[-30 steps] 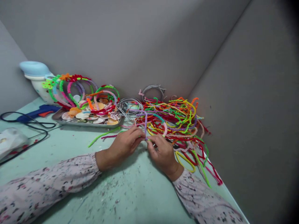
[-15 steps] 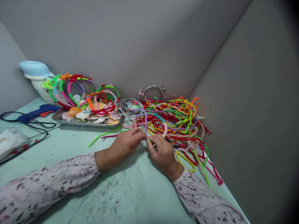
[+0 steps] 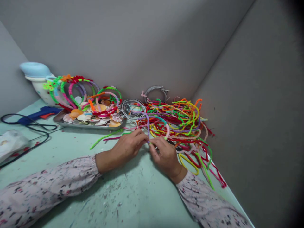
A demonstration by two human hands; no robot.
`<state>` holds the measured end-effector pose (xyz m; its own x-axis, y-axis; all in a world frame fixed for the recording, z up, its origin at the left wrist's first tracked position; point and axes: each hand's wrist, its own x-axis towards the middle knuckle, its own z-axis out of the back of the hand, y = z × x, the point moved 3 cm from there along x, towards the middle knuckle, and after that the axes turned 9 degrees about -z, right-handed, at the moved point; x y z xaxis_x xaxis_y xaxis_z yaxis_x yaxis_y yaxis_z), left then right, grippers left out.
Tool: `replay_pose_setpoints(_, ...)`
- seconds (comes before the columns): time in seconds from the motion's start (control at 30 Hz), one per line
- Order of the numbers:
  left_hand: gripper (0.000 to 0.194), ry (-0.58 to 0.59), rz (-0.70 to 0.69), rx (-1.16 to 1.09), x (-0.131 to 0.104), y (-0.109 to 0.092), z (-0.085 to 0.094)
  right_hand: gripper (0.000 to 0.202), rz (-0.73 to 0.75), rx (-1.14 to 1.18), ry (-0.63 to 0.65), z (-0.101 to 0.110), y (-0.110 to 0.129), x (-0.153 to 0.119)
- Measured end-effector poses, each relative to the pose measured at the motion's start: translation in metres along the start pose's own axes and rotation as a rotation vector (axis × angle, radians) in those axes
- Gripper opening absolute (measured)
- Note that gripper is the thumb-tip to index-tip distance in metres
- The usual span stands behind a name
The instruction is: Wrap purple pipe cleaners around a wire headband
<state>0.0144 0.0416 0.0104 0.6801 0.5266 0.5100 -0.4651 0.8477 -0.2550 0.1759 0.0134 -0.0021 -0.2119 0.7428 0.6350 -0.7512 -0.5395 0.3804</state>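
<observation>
My left hand (image 3: 129,145) and my right hand (image 3: 165,155) meet at the middle of the table, fingertips almost touching. Between them is a purple pipe cleaner (image 3: 148,125), pinched by the left fingers, its free length standing up and bending over at the top. My right thumb and fingers close on the end of a wrapped headband (image 3: 167,129), whose pink and teal arc curves up behind the right hand. The exact spot where the purple strand meets the band is mostly hidden by my fingertips.
Behind my hands lies a tangled heap of pipe cleaners (image 3: 175,122). Coiled wire hoops (image 3: 133,109) sit left of it. A metal tray (image 3: 87,126) holds shells and finished headbands. Farther left are a blue glue gun (image 3: 35,115), its black cord (image 3: 48,136) and a light-blue-lidded container (image 3: 35,69).
Both hands stay at nearly the same place, still pinching. My left wrist has shifted very slightly left, and the purple strand has barely moved.
</observation>
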Motion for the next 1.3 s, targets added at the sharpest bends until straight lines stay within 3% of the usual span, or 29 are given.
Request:
replay_pose_setpoints(0.27, 0.019, 0.079, -0.021, 0.079, 0.0, 0.0007, 0.0017, 0.013, 0.0, 0.001, 0.024, -0.0004, 0.0002, 0.0002)
replay_pose_setpoints(0.63, 0.015, -0.082, -0.055, 0.009, 0.0012, -0.0018, 0.0045, 0.014, -0.042, 0.015, -0.01, 0.0016, 0.0032, 0.0037)
replay_pose_setpoints(1.0, 0.02, 0.077, -0.019, 0.117, -0.0003, -0.001, 0.0017, 0.014, -0.022, 0.052, 0.014, 0.0005, -0.0001, 0.0014)
replay_pose_setpoints(1.17, 0.019, 0.099, -0.007, 0.095, 0.0012, -0.0026, 0.0025, 0.014, -0.003, 0.021, 0.013, 0.0002, 0.0002, 0.0013)
replay_pose_setpoints(1.3, 0.017, 0.049, 0.001, 0.018, 0.0016, -0.0007, 0.0027, 0.013, 0.008, 0.01, 0.003, 0.0015, 0.001, 0.0019)
